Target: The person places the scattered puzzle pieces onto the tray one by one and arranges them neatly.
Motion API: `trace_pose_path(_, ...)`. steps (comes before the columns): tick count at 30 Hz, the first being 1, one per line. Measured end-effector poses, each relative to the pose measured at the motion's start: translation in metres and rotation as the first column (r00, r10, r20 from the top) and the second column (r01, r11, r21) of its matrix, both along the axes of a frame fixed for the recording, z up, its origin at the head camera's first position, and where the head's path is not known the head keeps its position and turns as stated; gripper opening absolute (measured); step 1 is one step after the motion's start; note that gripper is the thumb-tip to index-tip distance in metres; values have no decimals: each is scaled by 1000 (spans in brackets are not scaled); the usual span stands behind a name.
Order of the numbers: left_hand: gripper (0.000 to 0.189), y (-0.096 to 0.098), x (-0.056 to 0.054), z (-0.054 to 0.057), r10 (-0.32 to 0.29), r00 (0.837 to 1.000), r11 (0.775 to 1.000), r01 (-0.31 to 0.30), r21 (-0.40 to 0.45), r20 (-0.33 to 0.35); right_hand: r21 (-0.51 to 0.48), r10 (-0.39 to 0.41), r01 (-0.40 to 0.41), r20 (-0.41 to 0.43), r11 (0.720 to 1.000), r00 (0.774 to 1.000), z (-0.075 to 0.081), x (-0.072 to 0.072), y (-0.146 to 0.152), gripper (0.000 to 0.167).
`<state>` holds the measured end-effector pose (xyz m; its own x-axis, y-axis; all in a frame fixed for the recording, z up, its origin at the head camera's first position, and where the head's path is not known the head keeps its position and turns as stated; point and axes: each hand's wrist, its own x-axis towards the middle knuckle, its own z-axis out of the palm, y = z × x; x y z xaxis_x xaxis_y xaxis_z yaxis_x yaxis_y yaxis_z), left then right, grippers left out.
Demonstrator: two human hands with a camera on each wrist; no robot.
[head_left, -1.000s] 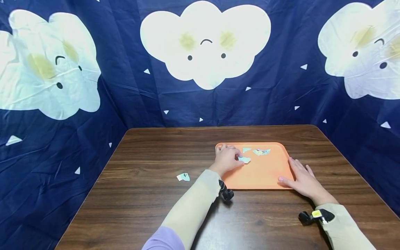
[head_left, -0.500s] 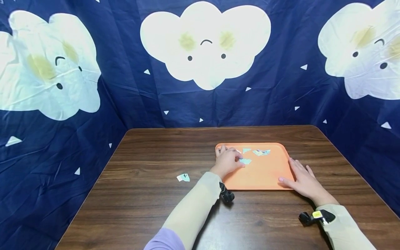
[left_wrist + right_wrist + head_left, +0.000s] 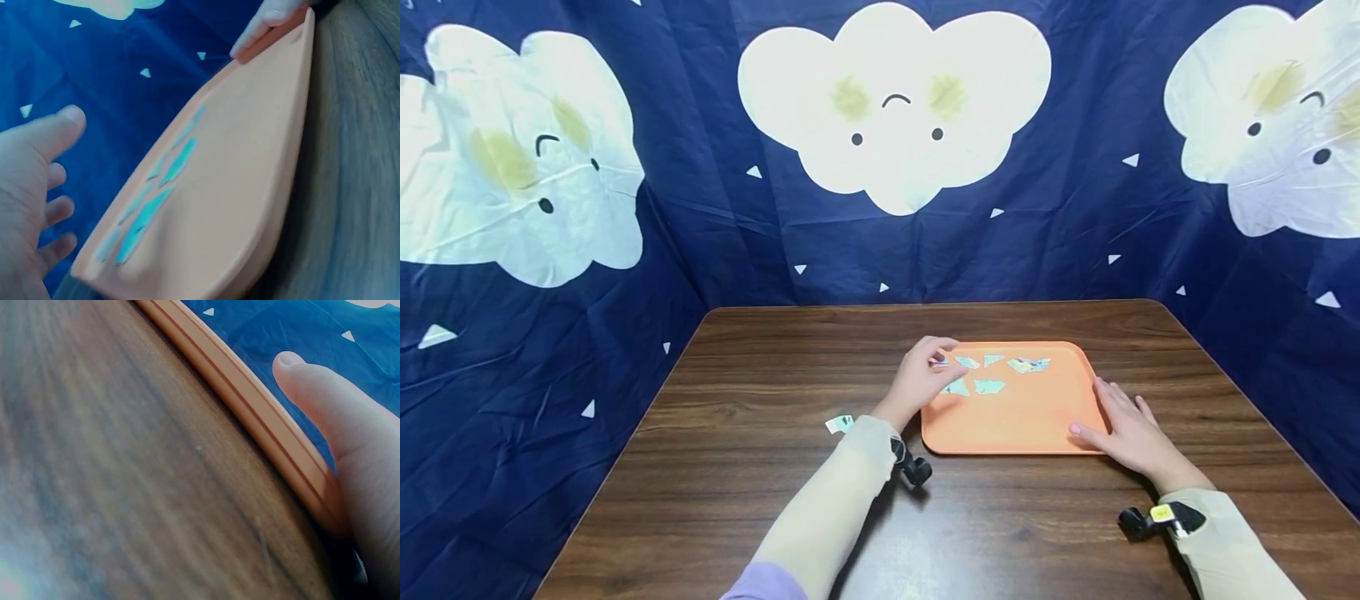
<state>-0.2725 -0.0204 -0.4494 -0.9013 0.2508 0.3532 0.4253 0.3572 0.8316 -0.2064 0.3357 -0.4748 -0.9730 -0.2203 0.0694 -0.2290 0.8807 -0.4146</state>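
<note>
Over the left end of an orange tray (image 3: 1015, 425) is my left hand (image 3: 919, 375), its thumb and fingers apart with nothing between them. Close to it on the tray lie light-blue paper scraps, among them a piece (image 3: 957, 387) partly behind the thumb, a piece (image 3: 988, 387) to its right and a small piece (image 3: 993, 360) above. Farther right is a multicoloured scrap (image 3: 1028, 365). My right hand (image 3: 1126, 429) rests against the tray's right edge, with the thumb (image 3: 312, 394) stretched over the near rim. Its other fingers are outside the right wrist view.
Another paper scrap (image 3: 838, 424) lies on the brown wooden table (image 3: 760, 492) left of the tray, next to the left sleeve. A dark-blue cloth (image 3: 700, 208) with white clouds hangs behind and at both sides.
My left hand has let go of the light-blue scrap, which now lies flat, and has drawn back left. More scraps show on the tray. The right hand stays in place.
</note>
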Motion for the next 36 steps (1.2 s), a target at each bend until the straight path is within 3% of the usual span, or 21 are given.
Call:
trace_pose_path(3, 52, -17, 4, 2, -40, 999, 993, 41, 109, -11, -1, 2, -2, -1, 1000, 1000, 0, 0, 0, 111)
trace_pose_path(6, 62, -35, 9, 3, -50, 999, 988, 52, 145, -11, -4, 3, -3, -1, 1000, 1000, -1, 0, 0, 110)
trace_pose_path(17, 72, -104, 34, -3, -32, 999, 992, 29, 121, 20, -10, 10, -10, -4, 1000, 1000, 0, 1, 0, 110)
trace_pose_path(19, 70, -115, 46, 2, -14, 1000, 995, 14, 94, -1, -9, 11, -11, -1, 1000, 1000, 1, 1, 0, 110)
trace_pose_path(23, 70, -140, 54, -9, 23, 1000, 999, -22, 44, -20, -2, 12, -12, -4, 1000, 1000, 1, 1, 1, 109)
trace_pose_path(26, 76, -156, 50, -25, 43, 999, 999, -43, 18, 7, 2, 8, -8, -4, 1000, 1000, 0, 0, 3, 110)
trace_pose_path(29, 81, -164, 53, -25, 65, 997, 997, -63, -48, 40, 3, 4, -4, -2, 1000, 1000, 0, 0, 4, 110)
trace_pose_path(36, 89, -175, 63, -25, 127, 987, 959, -97, -267, 99, -3, 11, -11, 5, 1000, 1000, -1, -1, 2, 109)
